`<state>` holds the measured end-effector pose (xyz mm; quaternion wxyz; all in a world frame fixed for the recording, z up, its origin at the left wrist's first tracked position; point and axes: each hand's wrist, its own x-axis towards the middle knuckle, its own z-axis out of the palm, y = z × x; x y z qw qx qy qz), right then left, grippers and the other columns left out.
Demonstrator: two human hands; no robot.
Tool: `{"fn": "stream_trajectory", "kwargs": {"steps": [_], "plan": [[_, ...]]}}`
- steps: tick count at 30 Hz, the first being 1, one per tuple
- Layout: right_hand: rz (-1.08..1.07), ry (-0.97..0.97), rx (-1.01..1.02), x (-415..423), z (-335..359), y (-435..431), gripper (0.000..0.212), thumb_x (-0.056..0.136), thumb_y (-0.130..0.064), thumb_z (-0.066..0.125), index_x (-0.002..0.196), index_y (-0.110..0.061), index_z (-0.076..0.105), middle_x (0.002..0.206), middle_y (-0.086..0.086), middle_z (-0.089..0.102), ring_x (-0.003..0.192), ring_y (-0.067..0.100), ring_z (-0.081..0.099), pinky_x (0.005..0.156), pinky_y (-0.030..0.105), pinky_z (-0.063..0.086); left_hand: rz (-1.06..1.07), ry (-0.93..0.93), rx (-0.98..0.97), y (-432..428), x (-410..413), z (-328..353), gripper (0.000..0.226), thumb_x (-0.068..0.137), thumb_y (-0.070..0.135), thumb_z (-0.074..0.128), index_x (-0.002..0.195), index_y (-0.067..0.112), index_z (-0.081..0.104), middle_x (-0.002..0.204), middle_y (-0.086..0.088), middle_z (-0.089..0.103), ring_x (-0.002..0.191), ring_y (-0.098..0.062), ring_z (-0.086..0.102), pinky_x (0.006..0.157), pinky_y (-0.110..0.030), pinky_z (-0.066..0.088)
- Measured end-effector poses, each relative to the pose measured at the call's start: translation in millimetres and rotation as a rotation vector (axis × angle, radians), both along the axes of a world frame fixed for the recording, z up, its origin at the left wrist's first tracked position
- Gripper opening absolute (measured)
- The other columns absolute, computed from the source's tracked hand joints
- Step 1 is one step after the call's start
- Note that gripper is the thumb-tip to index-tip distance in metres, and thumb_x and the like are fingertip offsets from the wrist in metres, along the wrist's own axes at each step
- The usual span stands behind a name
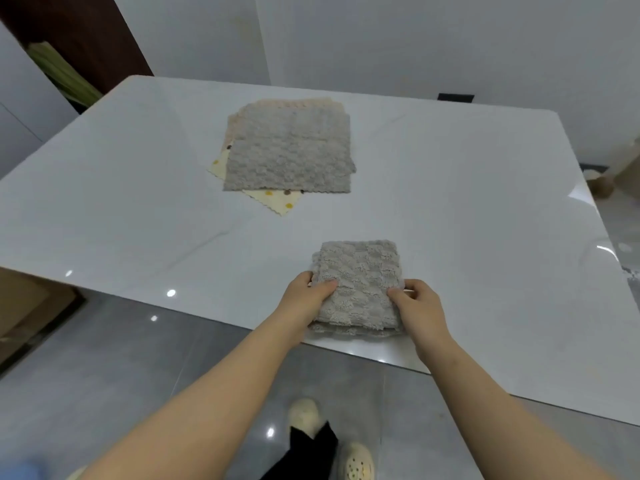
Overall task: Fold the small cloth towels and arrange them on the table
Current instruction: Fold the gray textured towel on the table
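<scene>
While we stand at the near edge of the white table [450,202], a folded grey towel [358,285] lies on it between our hands. Our left hand [304,299] grips its left edge, thumb on top, and our right hand [419,306] pinches its right edge. Well apart, farther back, a pile of flat towels [291,150] lies grey side up, a yellow dotted cloth [277,200] poking out beneath.

single head-worn view, forward and down over the table [450,209]

Cream shoes [306,415] stand on glossy grey floor tiles [104,368] below a white wall [415,46].
</scene>
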<state>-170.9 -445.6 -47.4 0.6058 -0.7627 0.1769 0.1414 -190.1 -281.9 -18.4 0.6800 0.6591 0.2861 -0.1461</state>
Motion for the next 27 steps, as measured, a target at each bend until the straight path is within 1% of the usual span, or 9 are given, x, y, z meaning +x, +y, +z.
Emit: {"fn": "stream_trajectory", "kwargs": {"steps": [5,9,12,16,18,19,21,25,27], "plan": [[0.012,0.006,-0.049,-4,-7,-24,0.013,0.085,-0.017,0.057,0.098,-0.013,0.058,0.089,0.008,0.063,0.086,0.027,0.06,0.083,0.04,0.048,-0.034,0.009,0.07,-24,-5,-8,0.032,0.091,0.015,0.054,0.123,0.01,0.049,0.11,-0.007,0.06,0.096,-0.021,0.06,0.087,-0.032,0.049],[0.006,-0.003,-0.089,-4,-8,-45,0.01,0.085,-0.017,0.058,0.095,-0.013,0.058,0.08,0.003,0.06,0.083,0.026,0.059,0.081,0.04,0.048,-0.1,0.013,0.089,-42,-3,-10,0.032,0.092,0.016,0.053,0.123,0.01,0.05,0.108,-0.005,0.06,0.092,-0.018,0.06,0.077,-0.025,0.049],[0.018,0.001,-0.092,-11,-8,-64,0.012,0.085,-0.016,0.058,0.095,-0.01,0.059,0.076,0.005,0.058,0.074,0.022,0.054,0.071,0.033,0.044,-0.168,0.019,0.124,-57,-6,-9,0.034,0.092,0.02,0.053,0.125,0.012,0.047,0.111,-0.002,0.058,0.095,-0.016,0.059,0.083,-0.025,0.046],[0.01,0.002,-0.067,-22,-7,-102,0.007,0.085,-0.017,0.058,0.09,-0.012,0.06,0.077,0.009,0.059,0.071,0.022,0.055,0.068,0.033,0.043,-0.201,0.023,0.185,-87,-11,-12,0.038,0.092,0.022,0.053,0.127,0.011,0.045,0.115,-0.004,0.058,0.1,-0.019,0.059,0.091,-0.032,0.048],[0.003,-0.008,-0.072,-25,-5,-127,0.001,0.085,-0.016,0.059,0.085,-0.017,0.059,0.075,0.007,0.058,0.069,0.022,0.053,0.068,0.033,0.042,-0.179,0.028,0.229,-110,-13,-13,0.038,0.091,0.021,0.055,0.125,0.01,0.044,0.116,-0.006,0.055,0.101,-0.019,0.057,0.087,-0.03,0.047],[0.008,-0.013,-0.076,-26,-3,-139,0.004,0.085,-0.016,0.059,0.083,-0.019,0.057,0.074,0.006,0.057,0.068,0.022,0.052,0.067,0.032,0.042,-0.168,0.03,0.242,-121,-15,-13,0.038,0.09,0.021,0.055,0.125,0.01,0.043,0.118,-0.006,0.054,0.101,-0.019,0.055,0.084,-0.028,0.045],[0.019,-0.011,-0.08,-28,-2,-157,0.001,0.085,-0.016,0.059,0.085,-0.017,0.058,0.072,0.006,0.056,0.066,0.021,0.05,0.066,0.031,0.04,-0.174,0.022,0.291,-139,-17,-15,0.041,0.09,0.02,0.055,0.127,0.009,0.042,0.122,-0.006,0.051,0.105,-0.019,0.052,0.084,-0.027,0.043],[0.027,-0.008,-0.11,-31,-5,-184,0.014,0.085,-0.017,0.059,0.097,-0.012,0.058,0.073,0.005,0.055,0.07,0.022,0.051,0.069,0.032,0.041,-0.227,-0.02,0.339,-168,-20,-14,0.042,0.092,0.016,0.052,0.132,0.01,0.041,0.131,-0.005,0.049,0.121,-0.021,0.048,0.105,-0.033,0.038],[0.01,-0.017,-0.131,-32,-5,-194,0.016,0.085,-0.016,0.057,0.1,-0.012,0.054,0.071,0.002,0.051,0.069,0.021,0.049,0.065,0.03,0.04,-0.298,-0.036,0.324,-180,-22,-12,0.043,0.092,0.013,0.05,0.134,0.011,0.039,0.134,-0.005,0.049,0.123,-0.021,0.047,0.109,-0.037,0.035]]}}
